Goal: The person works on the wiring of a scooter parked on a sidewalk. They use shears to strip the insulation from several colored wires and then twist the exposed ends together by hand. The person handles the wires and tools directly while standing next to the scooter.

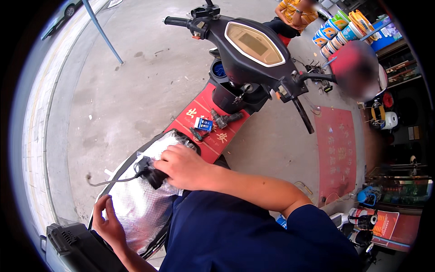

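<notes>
My right hand [183, 167] grips a black part [153, 176] wrapped in clear plastic, with a thin cable trailing left, over a silver foil-lined surface [133, 208]. My left hand [108, 217] is at that foil's left edge, fingers apart and holding nothing. Ahead, on the scooter's red footboard mat [188, 115], lie a dark power tool [222, 119], a small blue package [204, 123] and a green tool [197, 133]. The scooter's handlebar console [253, 43] stands above them, with keys [240, 95] hanging below it.
A person in a yellow striped top [292, 18] sits behind the scooter. Stacked buckets [337, 34] and a red-and-black shape [344, 68] are at upper right. A red mat [337, 154] lies right; shop clutter lines that edge. A pole [104, 36] and kerb are left; a black box [68, 247] sits lower left.
</notes>
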A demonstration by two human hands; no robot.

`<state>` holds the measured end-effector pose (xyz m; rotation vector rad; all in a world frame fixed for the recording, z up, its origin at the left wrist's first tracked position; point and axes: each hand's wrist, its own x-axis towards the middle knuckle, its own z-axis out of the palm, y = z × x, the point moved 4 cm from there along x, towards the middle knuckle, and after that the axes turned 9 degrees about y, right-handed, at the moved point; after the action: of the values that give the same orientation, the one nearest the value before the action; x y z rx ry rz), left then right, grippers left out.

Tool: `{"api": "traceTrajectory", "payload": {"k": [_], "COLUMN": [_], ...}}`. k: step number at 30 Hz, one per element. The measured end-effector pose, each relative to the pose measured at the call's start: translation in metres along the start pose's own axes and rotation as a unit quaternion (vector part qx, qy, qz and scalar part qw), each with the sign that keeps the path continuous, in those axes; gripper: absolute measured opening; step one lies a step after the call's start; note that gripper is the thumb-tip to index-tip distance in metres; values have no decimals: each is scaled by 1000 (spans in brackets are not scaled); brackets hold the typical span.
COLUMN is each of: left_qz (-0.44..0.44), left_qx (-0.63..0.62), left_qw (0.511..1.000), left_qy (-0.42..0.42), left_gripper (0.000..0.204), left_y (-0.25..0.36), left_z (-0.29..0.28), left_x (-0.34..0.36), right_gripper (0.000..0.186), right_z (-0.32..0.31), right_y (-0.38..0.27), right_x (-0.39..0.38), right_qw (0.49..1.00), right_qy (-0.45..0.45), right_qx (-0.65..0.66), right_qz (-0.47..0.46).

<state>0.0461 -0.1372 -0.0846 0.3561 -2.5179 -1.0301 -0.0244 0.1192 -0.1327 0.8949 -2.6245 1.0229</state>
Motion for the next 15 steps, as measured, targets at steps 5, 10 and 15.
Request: {"api": "traceTrajectory", "payload": {"k": [5,10,15], "left_qz": [146,-31,-72], "left_qx": [80,-87,-89], "left_qw": [973,971,955], "left_qy": [-161,-219,-274], "left_gripper": [36,12,17], "left_y": [31,19,38], "left_z": [26,16,60], "left_x": [20,18,26], "right_gripper": [40,39,46], "right_z": [-23,-34,-38], "right_y": [6,30,71], "right_x": [9,4,-32], "right_qw": [994,988,907], "right_qy": [-66,-68,-152], "right_qx": [75,139,345], "right_qz": [-35,11,186]}}
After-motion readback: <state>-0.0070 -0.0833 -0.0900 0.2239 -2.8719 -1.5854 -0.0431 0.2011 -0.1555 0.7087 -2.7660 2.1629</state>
